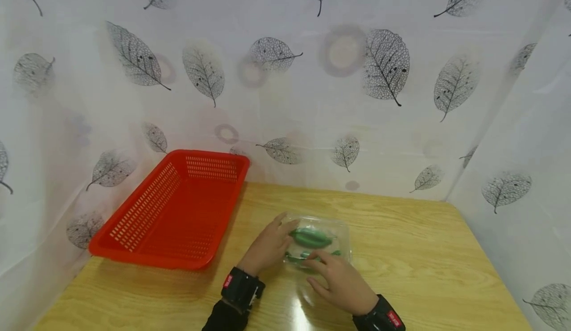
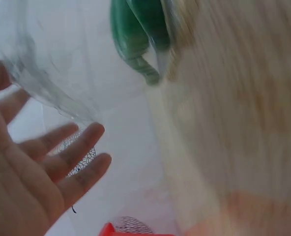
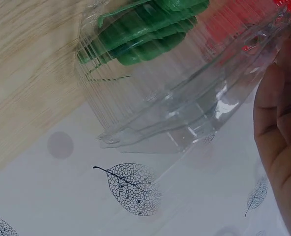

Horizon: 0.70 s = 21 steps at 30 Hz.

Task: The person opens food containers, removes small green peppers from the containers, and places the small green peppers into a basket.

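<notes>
A clear plastic box [image 1: 341, 229] with its lid down sits on the table, with green peppers [image 1: 311, 238] inside. Through its ribbed wall several peppers [image 3: 145, 37] show in the right wrist view. My left hand [image 1: 269, 244] is at the box's left side, fingertips on the edge of the lid. The left wrist view has that hand [image 2: 42, 167] with fingers spread and fairly straight. Over the near side of the box is my right hand [image 1: 341, 281], its fingers reaching to the rim and the thumb held apart. In the right wrist view its fingertips [image 3: 283, 69] touch the rim.
A red plastic basket [image 1: 178, 260] with slotted sides stands on the left of the wooden table [image 1: 410, 251]. Behind and beside the table hangs a white curtain [image 1: 303, 113] printed with dark leaves. Each wrist wears a black strap.
</notes>
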Motion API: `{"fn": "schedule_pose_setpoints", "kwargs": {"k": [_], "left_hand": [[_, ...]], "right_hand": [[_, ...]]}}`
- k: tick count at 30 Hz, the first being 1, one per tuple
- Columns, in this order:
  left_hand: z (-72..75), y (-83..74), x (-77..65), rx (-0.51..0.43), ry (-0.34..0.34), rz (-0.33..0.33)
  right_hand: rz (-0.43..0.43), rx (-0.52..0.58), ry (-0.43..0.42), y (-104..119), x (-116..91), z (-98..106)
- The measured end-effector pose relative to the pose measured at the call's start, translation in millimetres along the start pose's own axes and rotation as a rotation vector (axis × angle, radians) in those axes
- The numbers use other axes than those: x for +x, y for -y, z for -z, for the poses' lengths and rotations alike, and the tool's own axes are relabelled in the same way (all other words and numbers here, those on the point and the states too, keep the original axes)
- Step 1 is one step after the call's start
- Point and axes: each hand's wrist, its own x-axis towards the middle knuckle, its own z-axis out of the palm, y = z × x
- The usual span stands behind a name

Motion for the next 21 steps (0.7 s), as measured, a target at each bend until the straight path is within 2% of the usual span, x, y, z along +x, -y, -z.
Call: {"fn": "schedule_pose_setpoints", "kwargs": {"k": [3, 7, 10, 13, 21], "left_hand": [[0.6, 0.3, -6.9, -0.137, -0.011, 0.084], [4.7, 0.8, -13.7, -0.242, -0.011, 0.177], [10.4, 0.6, -15.9, -0.256, -0.009, 0.203], [15.2, 1.3, -17.2, -0.242, 0.002, 0.195], [23.6, 4.9, -20.8, -0.239, 0.115, 0.200]], "right_hand": [[0.012, -0.009, -0.032, -0.1, 2.0, -1.9], [0.024, -0.036, -0.129, -1.1, 10.4, -10.2], [0.023, -0.056, -0.188, -0.6, 19.9, -20.7], [0.023, -0.058, -0.200, 2.3, 29.3, -31.1], [-0.004, -0.074, -0.198, 4.8, 40.7, -49.3]]}}
